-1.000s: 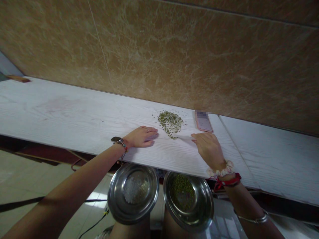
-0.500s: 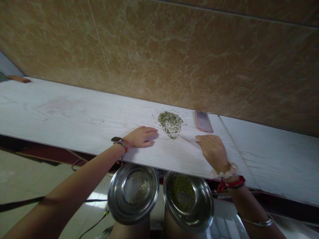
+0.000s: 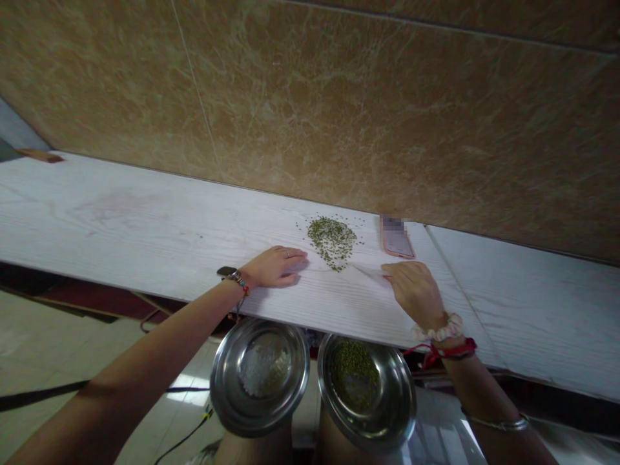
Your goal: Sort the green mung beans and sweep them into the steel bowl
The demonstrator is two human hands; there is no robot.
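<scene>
R grip (image 3: 415, 290) is closed, fingertips pinched on a thin pale strip (image 3: 368, 270), exact ID unclear, its far end pointing at the beans (image 3: 334, 239). Beans lie loose on the table (image 3: 194, 268), btwn the two grips & a bit beyond them. L grip (image 3: 274, 266) rests palm-down beside them, thumb slightly apart, nothing seen in it. Phone (image 3: 400, 244) is just beyond R grip. Nearer the body: R bowl (image 3: 394, 381) w/ more beans, below & inward of R grip; L bowl (image 3: 221, 381) w/ pale bits, below L grip. Step in hand, prob.: strip work by the loose beans. Next move, I'd judge, calls for a light pinch & low strip, so strays don't roll.
</scene>
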